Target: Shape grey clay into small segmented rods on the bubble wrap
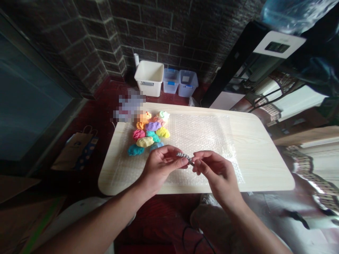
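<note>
L hand [161, 163] is pinching the gray bumpy stick [183, 155] over the counter [265, 158] w/ a closed grip, R hand [219, 171] is pinching its dark end [192, 164], & going soft is prob. keeping the bumps unsquished.

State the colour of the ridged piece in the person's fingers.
The ridged piece is grey, seen best in the head view.

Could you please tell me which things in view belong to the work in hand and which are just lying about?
Belonging, it seems:
grey ridged piece, between left hand and right hand
coloured lumps
bubble wrap
table

Apparently lying about:
white bin
two clear bins
paper bag
</note>
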{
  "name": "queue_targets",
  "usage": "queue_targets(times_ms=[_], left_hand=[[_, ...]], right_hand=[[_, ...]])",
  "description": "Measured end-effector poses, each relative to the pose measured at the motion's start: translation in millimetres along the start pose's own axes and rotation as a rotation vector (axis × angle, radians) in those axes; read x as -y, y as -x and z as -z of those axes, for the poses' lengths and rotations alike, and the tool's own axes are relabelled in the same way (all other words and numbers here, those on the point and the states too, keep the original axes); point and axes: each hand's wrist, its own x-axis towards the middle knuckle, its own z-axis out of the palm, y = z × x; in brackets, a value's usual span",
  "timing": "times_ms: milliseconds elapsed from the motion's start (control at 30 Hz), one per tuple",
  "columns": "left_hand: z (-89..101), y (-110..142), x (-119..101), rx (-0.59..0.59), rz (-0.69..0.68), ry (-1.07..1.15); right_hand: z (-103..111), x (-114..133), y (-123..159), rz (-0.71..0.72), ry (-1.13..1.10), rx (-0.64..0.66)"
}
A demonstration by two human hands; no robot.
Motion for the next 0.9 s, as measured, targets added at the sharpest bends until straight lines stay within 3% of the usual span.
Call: queue_targets(times_ms=[167, 533, 900], left_hand=[[-2.0, 1, -1, -0.015, 0.006, 0.021], [1.3, -1, -1, 0.068, 0.025, -0.066], [0.1, 0, -9, 0.068, 0.057, -0.117]], right_hand=[[0, -2, 2, 0.052, 0.071, 0.029], [10, -7, 2, 0.269, 0.275, 0.090], [14, -6, 1, 0.297, 0.353, 0.077]])
